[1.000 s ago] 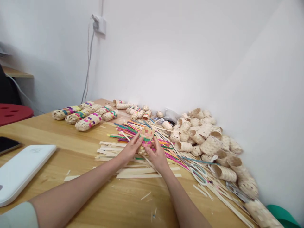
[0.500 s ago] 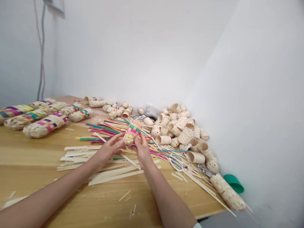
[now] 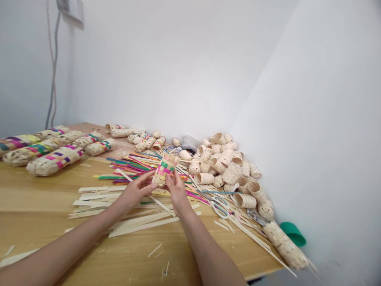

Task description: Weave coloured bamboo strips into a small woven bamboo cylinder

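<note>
Both of my hands hold a small woven basket with pink, green and yellow strips, just above the wooden table. My left hand pinches its lower left side, fingers closed on it. Gripping its lower right side is my right hand, the thumb pressed against the weave. Loose pale strips lie under my hands, and coloured strips fan out just behind the basket.
A heap of plain woven cups fills the corner at the right wall. White-handled scissors lie right of my hands. Stacked coloured woven rolls rest at the far left. A green cup sits beyond the table's right edge.
The view swung right a second ago, dropping the white case and phone out of sight. Since half a second ago my hands and the basket have scarcely moved.
</note>
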`<state>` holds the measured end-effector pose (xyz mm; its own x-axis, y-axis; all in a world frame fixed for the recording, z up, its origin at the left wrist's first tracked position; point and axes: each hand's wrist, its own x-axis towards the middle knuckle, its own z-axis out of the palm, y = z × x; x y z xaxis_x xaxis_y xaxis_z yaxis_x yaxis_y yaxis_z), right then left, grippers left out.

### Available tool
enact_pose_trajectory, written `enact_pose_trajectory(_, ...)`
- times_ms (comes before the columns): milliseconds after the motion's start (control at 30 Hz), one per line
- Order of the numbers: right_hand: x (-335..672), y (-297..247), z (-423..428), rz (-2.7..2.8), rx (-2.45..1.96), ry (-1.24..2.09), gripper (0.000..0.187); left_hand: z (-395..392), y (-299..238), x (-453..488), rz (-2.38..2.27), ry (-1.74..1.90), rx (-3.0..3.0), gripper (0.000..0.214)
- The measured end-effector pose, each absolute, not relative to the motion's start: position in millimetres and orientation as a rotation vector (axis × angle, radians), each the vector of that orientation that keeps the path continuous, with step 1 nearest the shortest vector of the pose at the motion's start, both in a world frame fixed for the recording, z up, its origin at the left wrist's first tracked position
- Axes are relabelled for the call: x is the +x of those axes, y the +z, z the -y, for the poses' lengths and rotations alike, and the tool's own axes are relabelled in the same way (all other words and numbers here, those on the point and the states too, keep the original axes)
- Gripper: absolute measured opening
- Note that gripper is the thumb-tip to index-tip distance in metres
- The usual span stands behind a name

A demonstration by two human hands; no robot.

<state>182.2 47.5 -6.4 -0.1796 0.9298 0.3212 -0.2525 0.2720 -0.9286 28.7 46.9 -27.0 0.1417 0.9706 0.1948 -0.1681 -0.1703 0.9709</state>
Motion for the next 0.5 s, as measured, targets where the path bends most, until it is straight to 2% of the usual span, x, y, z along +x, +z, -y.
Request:
enact_pose_trajectory(300, 184.5, -12.1, -52.4, 1.418, -0.73, 1.174, 0.065, -41.8, -16.2, 27.8, -0.833, 1.328, 1.291, 0.075)
enact_pose_trajectory(500, 191.8, -18.7, -57.4, 1.345, -0.845, 1.172, 0.075, -43.6, 20.8, 2.2, -0.946, 1.585, 1.288, 0.063)
